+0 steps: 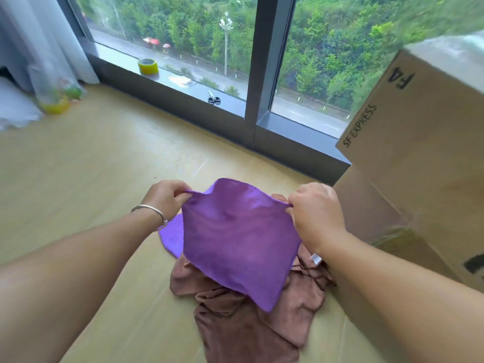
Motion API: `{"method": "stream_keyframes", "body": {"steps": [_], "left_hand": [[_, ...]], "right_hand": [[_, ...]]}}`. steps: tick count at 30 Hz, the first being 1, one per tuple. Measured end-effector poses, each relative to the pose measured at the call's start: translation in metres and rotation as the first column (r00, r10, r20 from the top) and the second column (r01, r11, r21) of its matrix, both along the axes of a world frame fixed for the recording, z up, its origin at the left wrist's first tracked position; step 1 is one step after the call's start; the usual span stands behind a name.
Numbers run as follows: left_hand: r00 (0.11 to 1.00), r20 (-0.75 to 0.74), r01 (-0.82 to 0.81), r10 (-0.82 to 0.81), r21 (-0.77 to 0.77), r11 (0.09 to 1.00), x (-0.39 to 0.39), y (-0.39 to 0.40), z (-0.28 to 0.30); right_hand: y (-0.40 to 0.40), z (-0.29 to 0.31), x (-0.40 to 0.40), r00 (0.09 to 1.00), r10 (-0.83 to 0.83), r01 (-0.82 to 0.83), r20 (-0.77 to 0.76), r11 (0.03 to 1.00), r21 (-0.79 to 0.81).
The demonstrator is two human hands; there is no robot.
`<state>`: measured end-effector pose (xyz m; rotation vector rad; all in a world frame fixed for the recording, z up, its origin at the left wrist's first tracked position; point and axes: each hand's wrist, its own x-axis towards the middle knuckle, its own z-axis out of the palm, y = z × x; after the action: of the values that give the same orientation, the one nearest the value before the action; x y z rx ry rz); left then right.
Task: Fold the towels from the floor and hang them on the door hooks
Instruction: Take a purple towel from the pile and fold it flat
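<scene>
A brown towel (251, 320), soft and matte, lies crumpled on the pale wood-grain floor (78, 179) at the near edge of view, its lower part cut off by the frame; a small white tag (316, 258) shows at its right side. Above it hangs a purple towel (235, 239), plush with a slight sheen, held up off the floor and spread into a rough rectangle with a further purple layer showing behind. The left hand (166, 197), wearing a silver bangle (152, 212), pinches the top left corner with curled fingers; the right hand (314, 213) pinches the top right corner likewise. A cardboard box (419, 158) printed "SF EXPRESS" stands right, partly out of frame. Farther off, yellow tape (148, 66) and scissors (214, 98) rest on the dark window sill (183, 87). A blurred plastic bag (55, 93) sits far left beside a curtain (31, 35).
</scene>
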<state>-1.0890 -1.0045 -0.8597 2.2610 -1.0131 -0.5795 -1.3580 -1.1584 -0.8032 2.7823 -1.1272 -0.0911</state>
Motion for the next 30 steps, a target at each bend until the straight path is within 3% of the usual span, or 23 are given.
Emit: {"method": "stream_keyframes", "body": {"steps": [12,20,30], "left_hand": [[0.962,0.110,-0.243,0.249,-0.061,0.968,0.048,0.129,0.149],[0.896,0.154,-0.405,0.416,-0.095,0.909,0.110,0.230,0.222],[0.796,0.250,-0.546,0.552,-0.099,0.832,0.194,0.400,0.282]], "right_hand": [[0.043,0.164,0.060,0.989,0.114,-0.115,0.091,0.993,0.004],[0.100,0.233,0.148,0.914,0.235,-0.258,0.330,0.966,0.027],[0.215,0.267,0.297,0.827,0.445,-0.483,0.345,0.875,0.030]]}}
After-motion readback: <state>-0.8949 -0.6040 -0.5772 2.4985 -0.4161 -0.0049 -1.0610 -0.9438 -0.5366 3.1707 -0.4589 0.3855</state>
